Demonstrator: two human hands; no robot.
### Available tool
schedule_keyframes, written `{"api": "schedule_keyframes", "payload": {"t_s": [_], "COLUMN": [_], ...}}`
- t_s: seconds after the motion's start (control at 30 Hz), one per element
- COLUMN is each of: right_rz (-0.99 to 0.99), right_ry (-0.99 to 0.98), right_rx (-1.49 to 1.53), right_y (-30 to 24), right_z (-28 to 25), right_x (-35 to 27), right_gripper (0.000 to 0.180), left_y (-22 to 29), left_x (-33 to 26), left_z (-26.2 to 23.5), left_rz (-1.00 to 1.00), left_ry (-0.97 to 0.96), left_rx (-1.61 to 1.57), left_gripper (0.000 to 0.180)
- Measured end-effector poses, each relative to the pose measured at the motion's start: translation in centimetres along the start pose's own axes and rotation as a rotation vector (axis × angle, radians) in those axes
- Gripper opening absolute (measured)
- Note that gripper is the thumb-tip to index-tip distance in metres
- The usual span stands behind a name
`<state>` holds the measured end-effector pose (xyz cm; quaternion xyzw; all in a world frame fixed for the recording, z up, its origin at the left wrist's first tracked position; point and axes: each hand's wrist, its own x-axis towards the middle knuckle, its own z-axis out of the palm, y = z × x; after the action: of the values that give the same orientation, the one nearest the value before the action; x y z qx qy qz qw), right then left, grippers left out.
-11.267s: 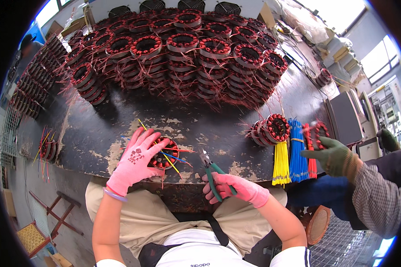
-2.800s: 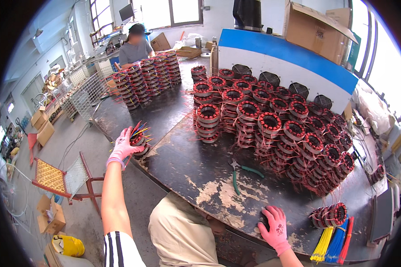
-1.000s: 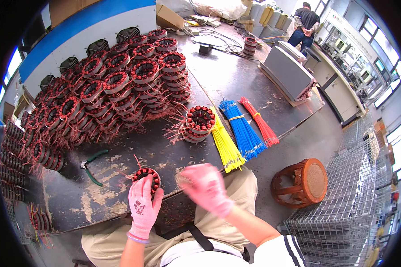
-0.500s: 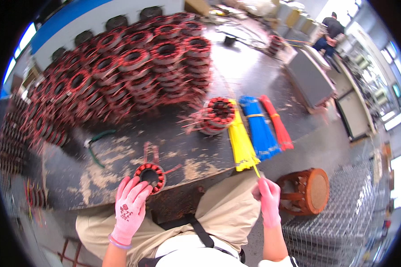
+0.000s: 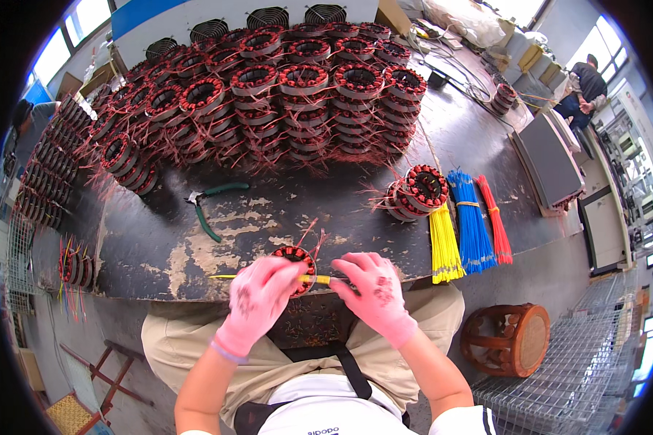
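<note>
Head view shows my left hand (image 5: 257, 304) and right hand (image 5: 376, 293), both in pink gloves, at the near edge of the dark worktable (image 5: 159, 246). Each hand is pinched shut on a thin yellow sleeve (image 5: 268, 277) that runs across between them, just in front of a small stator (image 5: 295, 262) with red copper windings. To do this well, I judge I should keep the sleeve straight and level, hold the stator's loose lead wires clear, and feed from one end without kinking. Green-handled pliers (image 5: 210, 210) lie apart to the left. I see no bins or boxes in use: the yellow (image 5: 445, 243), blue (image 5: 471, 225) and red sleeve bundles (image 5: 495, 228) lie loose on the table, beside more stators, with big stacks (image 5: 297, 101) behind.
</note>
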<state>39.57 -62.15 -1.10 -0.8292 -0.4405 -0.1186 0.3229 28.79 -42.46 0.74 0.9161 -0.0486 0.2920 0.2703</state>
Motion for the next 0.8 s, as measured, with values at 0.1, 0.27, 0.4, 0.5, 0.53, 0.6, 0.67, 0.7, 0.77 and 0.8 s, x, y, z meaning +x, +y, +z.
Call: {"api": "schedule_keyframes", "payload": {"t_s": [0.1,0.27,0.4,0.5,0.53,0.6,0.67,0.7,0.77,0.8], "right_rz": [0.02,0.129,0.27,0.516,0.45,0.604,0.732,0.793,0.836,0.857], "right_ry": [-0.249,-0.211,-0.252,-0.334,-0.286,-0.701,-0.788,-0.832,-0.843,-0.846], "right_rx": [-0.129,-0.02,0.161,0.451,0.375,0.498,0.737,0.859,1.014,1.092], "right_y": [0.2,-0.9,-1.2,0.2,1.3,1.7,2.9,3.4,4.1,4.3], "right_z": [2.4,3.8,3.8,1.4,1.8,1.4,3.4,4.5,5.5,5.8], "right_x": [-1.1,-3.2,-3.9,-1.0,-0.3,4.0,5.0,5.1,5.1,5.0], "right_gripper": [0.014,0.011,0.019,0.03,0.028,0.026,0.024,0.023,0.021,0.021], "left_y": [-3.5,-3.9,-3.0,-2.5,-2.4,-2.3,-2.6,-2.9,-3.2,-3.3], "left_x": [-0.5,-1.4,-2.3,-1.7,-1.4,-0.6,-0.4,-0.5,-0.6,-0.6], "left_z": [3.2,3.3,2.8,1.6,1.6,1.6,2.5,3.0,3.4,3.4], "left_rz": [-0.074,-0.066,-0.128,-0.196,-0.188,-0.174,-0.172,-0.189,-0.215,-0.218], "left_ry": [-0.099,-0.15,-0.147,-0.126,-0.128,-0.124,-0.154,-0.166,-0.168,-0.156], "left_rx": [-0.012,0.084,0.069,-0.083,-0.127,-0.204,-0.259,-0.284,-0.312,-0.311], "left_gripper": [0.025,0.023,0.024,0.027,0.028,0.028,0.028,0.028,0.027,0.027]}}
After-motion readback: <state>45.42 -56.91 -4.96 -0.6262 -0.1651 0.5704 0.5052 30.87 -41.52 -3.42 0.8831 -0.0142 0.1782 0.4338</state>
